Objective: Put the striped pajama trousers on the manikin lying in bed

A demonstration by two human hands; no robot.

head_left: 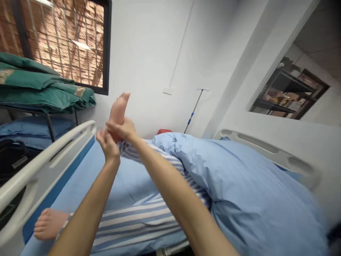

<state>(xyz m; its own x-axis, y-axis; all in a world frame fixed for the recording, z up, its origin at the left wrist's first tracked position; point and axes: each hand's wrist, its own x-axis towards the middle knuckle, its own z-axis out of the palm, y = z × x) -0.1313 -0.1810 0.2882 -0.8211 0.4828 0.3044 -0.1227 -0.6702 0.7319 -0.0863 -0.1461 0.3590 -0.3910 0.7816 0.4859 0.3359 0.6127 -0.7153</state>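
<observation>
A figure in blue-and-white striped trousers lies on the bed, its upper part under a blue quilt. One leg is raised off the sheet, and its bare foot points upward. My left hand is at the heel and ankle of that foot, fingers curled against it. Around the ankle from the near side wraps my right hand. The other bare foot rests on the mattress at lower left, with a pale band at its ankle partly hidden by my left forearm.
A cream footboard borders the bed on the left, and a headboard stands at the right. Green folded bedding lies on a rack by the window. A drip stand stands behind the bed, near a red object.
</observation>
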